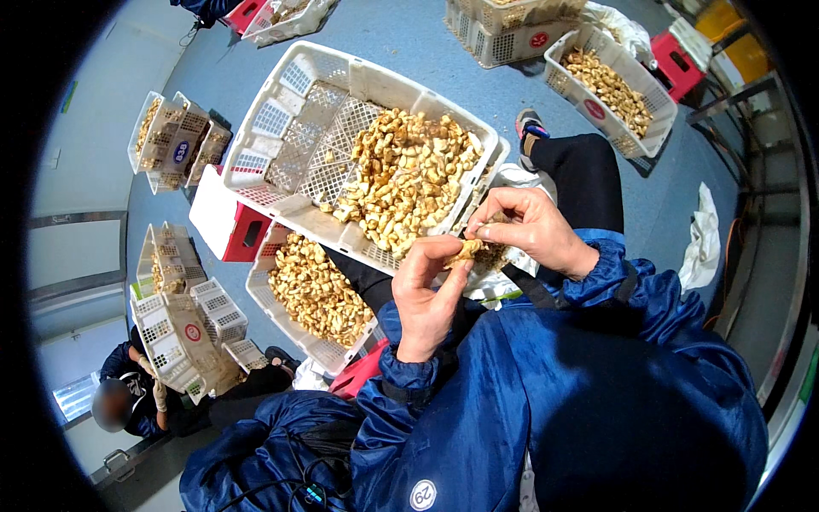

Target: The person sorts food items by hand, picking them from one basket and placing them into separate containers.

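Note:
My left hand (424, 299) pinches a small yellowish mushroom (466, 250) between thumb and fingertips. Just to its right, my right hand (533, 229) is closed, thumb against forefinger, its tips close to the mushroom; whatever it grips is too small to make out. Both hands are above my lap, at the near right corner of a large white plastic crate (363, 61). Inside that crate a heap of similar yellowish-brown pieces (409, 171), which look like mushrooms, fills the right side, while the lattice floor shows on the left.
Under the large crate's near side, another white crate (260, 277) holds more pieces. A red-and-white stool (243, 230) stands by it. Filled crates (610, 90) sit at the far right; stacked crates (183, 337) stand at left beside a co-worker (136, 384). White plastic (701, 243) lies at right.

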A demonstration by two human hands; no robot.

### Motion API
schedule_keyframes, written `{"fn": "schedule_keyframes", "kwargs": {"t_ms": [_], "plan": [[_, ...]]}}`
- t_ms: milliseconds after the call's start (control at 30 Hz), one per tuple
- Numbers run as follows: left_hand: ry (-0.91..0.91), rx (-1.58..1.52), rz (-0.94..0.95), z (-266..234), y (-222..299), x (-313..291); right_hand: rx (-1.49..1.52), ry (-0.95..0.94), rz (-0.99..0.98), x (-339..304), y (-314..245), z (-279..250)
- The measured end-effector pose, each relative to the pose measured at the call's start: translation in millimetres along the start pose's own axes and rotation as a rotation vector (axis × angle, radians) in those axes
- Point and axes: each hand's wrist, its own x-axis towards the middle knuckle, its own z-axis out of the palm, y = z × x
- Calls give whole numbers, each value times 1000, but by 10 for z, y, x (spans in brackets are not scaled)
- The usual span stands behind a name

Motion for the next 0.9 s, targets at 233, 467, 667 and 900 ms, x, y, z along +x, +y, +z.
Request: {"fn": "schedule_keyframes", "kwargs": {"t_ms": [233,467,667,900], "plan": [[-93,386,287,-86,48,26,-1,-76,-26,34,9,30],[351,489,39,-909,106,-80,-426,-240,115,109,214,-308],[390,1073,-4,-1414,-354,45,-588,-29,58,110,394,-430],[89,819,-310,-959,-1468,807,-692,-76,-118,249,511,-579]]}}
